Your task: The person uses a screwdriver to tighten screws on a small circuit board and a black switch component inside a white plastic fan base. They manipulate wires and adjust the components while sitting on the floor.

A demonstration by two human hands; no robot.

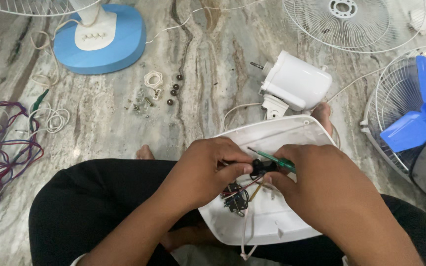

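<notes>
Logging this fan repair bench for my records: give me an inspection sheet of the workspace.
Surface: veined marble floor; the person sits on it.
Job's things: white base shell on the lap, wired switch block inside, green-handled screwdriver, small black part.
Clutter: screws and nuts, white motor housing, blue fan base, blue blade in a grille.
Hands: left hand pinches the black part; right hand holds the screwdriver.
Cables: purple and red wire bundle, white cord.
Surroundings: wire grille.

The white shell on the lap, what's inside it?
Inside the white shell sit a small black switch part with red and yellow wires and a white cord. The hands cover whatever lies beneath them.
</notes>
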